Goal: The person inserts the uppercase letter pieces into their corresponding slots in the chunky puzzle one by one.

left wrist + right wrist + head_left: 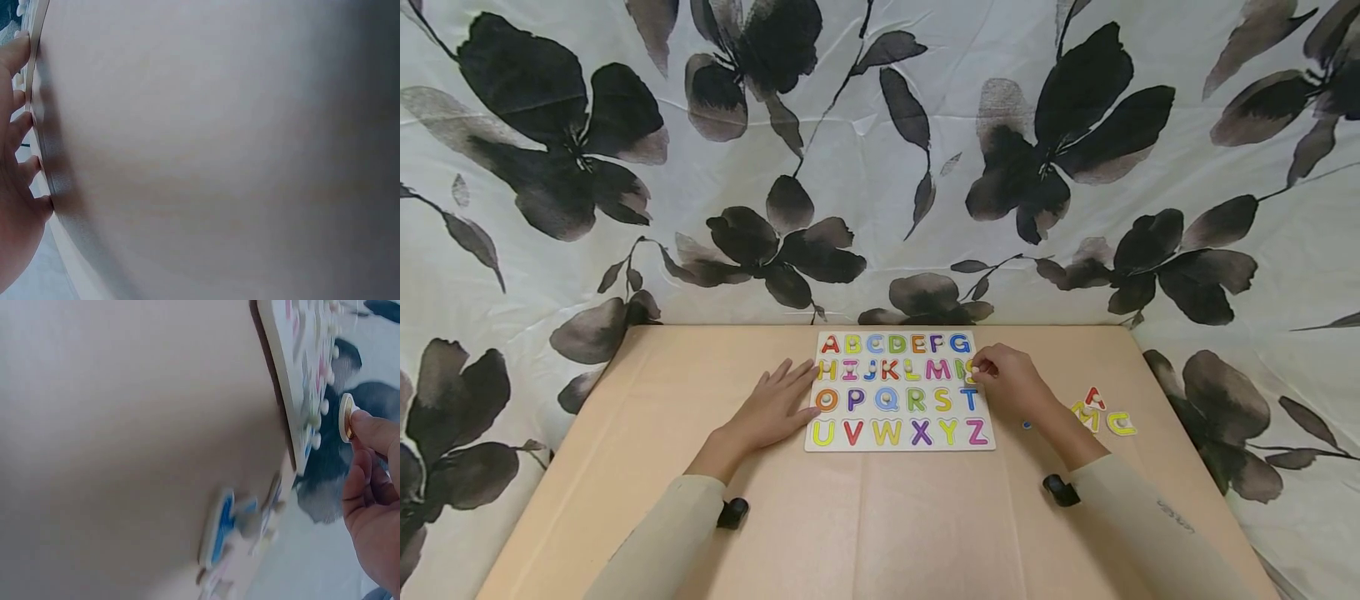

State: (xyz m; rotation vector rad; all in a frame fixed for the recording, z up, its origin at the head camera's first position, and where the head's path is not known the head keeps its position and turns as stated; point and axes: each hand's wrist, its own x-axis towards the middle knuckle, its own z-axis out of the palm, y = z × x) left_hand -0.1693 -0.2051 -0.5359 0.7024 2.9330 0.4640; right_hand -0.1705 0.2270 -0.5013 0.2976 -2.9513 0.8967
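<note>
Ideally, the outspread left hand [775, 406] steadies the alphabet board [867, 421] while the right hand [1011, 379] aligns its pinched letter piece [346, 417].

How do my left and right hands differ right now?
Your left hand touches the left side of the board, while your right hand pinches a letter piece near the right side. The left hand is spread; the right hand is curled. Both emerge from light sleeves.

Bright head view, soft shadows on table [925, 525], dimmer wrist views, blue piece [220, 530] blurred
</note>
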